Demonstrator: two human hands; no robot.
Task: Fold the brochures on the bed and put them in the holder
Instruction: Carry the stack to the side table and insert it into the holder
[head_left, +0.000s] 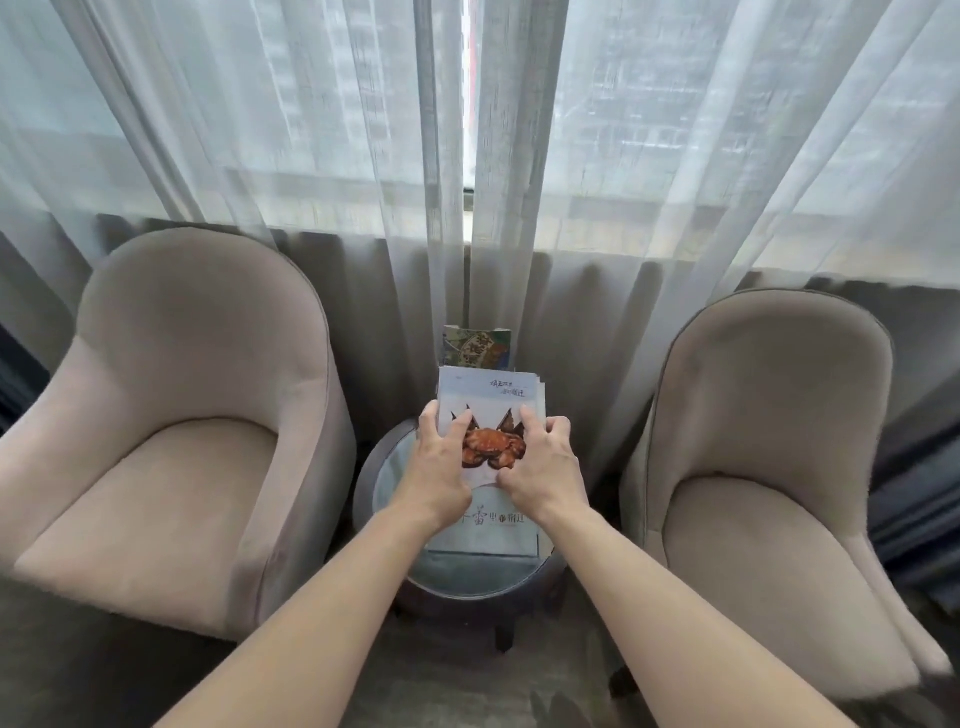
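A stack of folded white brochures (488, 395) with a red crab picture stands upright in a clear holder (488, 525) on a small round glass-topped table (467, 577). My left hand (441, 462) grips the stack's left edge, fingers spread over the crab picture. On the right edge, my right hand (540, 467) holds the stack with curled fingers, thumb at the lower front. Behind the stack, a second patterned green brochure (478, 348) stands in the holder's rear slot. The holder's front shows printed characters.
Two beige upholstered armchairs flank the table, one at left (176, 447) and one at right (769, 483). Sheer white curtains (467, 156) hang behind, close to the holder. Dark carpet lies below.
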